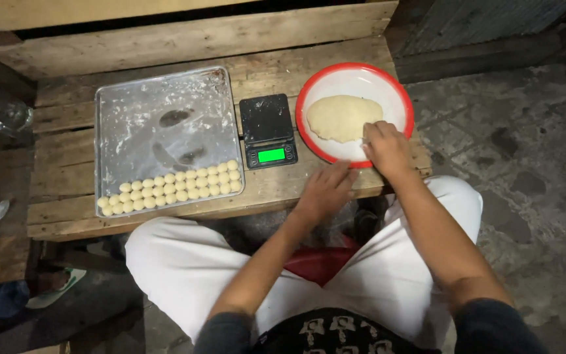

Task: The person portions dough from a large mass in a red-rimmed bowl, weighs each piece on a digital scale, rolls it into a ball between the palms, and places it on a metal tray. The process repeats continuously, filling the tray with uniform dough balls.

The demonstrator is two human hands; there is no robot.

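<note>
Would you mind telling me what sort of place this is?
Probably a makeshift home food-prep spot: a rough wooden plank bench on stained concrete floor, a floured metal tray of small dough balls, and a small black digital scale.

dough (342, 118) | pale flattened lump (oval) | lying in red-rimmed white plate (355, 76) | table's right end

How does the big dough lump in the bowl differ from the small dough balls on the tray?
The dough lump is one large flattened mass; the dough balls are many small rounds in rows. The lump lies in a red-rimmed bowl, touched by the right hand; the balls sit untouched on a floured metal tray. Both look pale yellow.
</note>
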